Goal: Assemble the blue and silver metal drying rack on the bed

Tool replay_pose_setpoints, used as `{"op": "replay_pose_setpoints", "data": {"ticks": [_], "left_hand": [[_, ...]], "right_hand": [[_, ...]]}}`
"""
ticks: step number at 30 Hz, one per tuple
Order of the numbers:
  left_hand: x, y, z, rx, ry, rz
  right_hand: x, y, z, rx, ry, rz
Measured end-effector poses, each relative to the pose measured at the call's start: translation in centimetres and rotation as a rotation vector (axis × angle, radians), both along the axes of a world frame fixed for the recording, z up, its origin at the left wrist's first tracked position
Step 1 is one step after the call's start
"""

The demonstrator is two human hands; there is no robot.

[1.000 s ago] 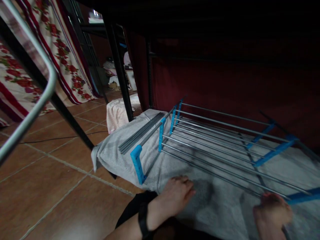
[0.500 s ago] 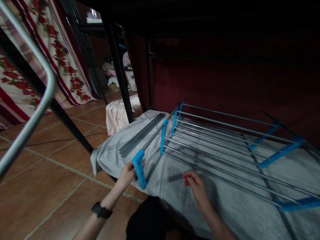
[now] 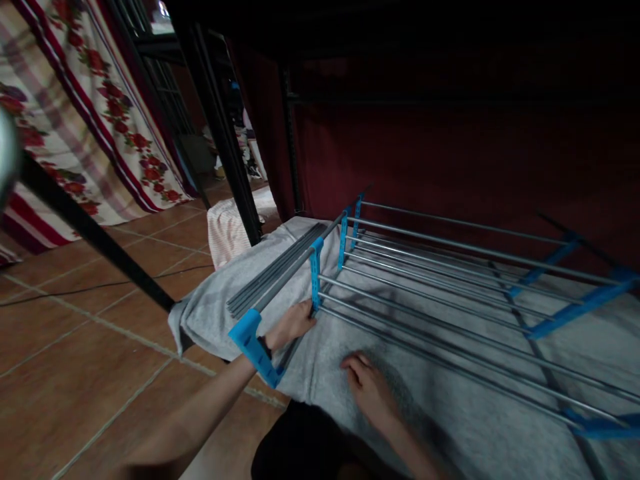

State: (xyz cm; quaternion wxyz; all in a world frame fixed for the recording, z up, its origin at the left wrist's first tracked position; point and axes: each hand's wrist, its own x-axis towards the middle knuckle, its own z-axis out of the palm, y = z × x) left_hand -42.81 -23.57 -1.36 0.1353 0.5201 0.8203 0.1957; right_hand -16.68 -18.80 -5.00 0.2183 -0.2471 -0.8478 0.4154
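Observation:
A metal rod rack (image 3: 450, 267) with blue plastic brackets lies on a grey cloth (image 3: 450, 413). My left hand (image 3: 290, 323) reaches past the near blue end bracket (image 3: 253, 343) and touches the rack's side rod beside a blue upright bracket (image 3: 315, 270); its grip is unclear. My right hand (image 3: 367, 387) rests on the grey cloth just in front of the nearest rod, holding nothing, fingers curled loosely. A bundle of loose grey rods (image 3: 273, 270) lies on the cloth left of the rack.
A black frame leg (image 3: 220, 133) stands behind the cloth, another black bar (image 3: 90, 230) slants at the left. A floral curtain (image 3: 85, 127) hangs at far left over the brown tiled floor (image 3: 75, 373). A pale folded cloth (image 3: 227, 230) lies on the floor. Dark red fabric (image 3: 450, 153) backs the rack.
My left hand moved from the near blue end bracket further in to the side rod. My right hand dropped onto the cloth. The view shifted slightly left.

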Motion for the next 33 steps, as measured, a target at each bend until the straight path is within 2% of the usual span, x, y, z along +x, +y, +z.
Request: {"op": "replay_pose_setpoints", "data": {"ticks": [10,21,27,30,33], "left_hand": [[-0.2,0.8,-0.5,-0.039,-0.028,0.073],[0.6,0.8,0.3,0.032,-0.071,0.098],[0.3,1.0,-0.1,0.050,-0.107,0.123],[-0.2,0.9,0.0,0.048,-0.144,0.106],[-0.5,0.6,0.4,0.068,-0.238,0.007]], "right_hand": [[-0.6,-1.1,-0.6,0.101,-0.101,0.008],[-0.5,-1.2,-0.3,0.143,-0.150,0.035],[-0.3,-1.0,-0.3,0.138,-0.141,0.072],[-0.2,-0.7,-0.3,0.138,-0.150,0.089],[-0.1,-0.5,-0.1,0.132,-0.152,0.111]]}}
